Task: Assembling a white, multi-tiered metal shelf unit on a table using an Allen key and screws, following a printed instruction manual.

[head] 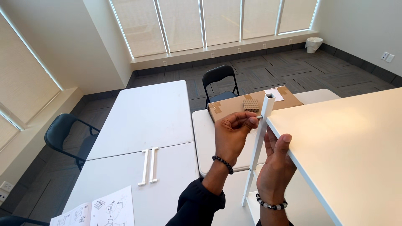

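Observation:
My left hand (235,130) pinches a small metal screw (259,117) against the side of a white square metal post (260,138), near the post's upper end. My right hand (276,161) reaches up from below, its fingers open and pressed along the edge of a white shelf panel (347,146) where it meets the post. The panel fills the right side of the head view. Both wrists wear bead bracelets.
A white folding table (142,138) at left carries two short white bars (149,165) and an instruction leaflet (98,209). A cardboard box (234,104) with a small brown honeycomb piece (251,104) lies behind my hands. Black chairs stand at the back (218,79) and left (67,136).

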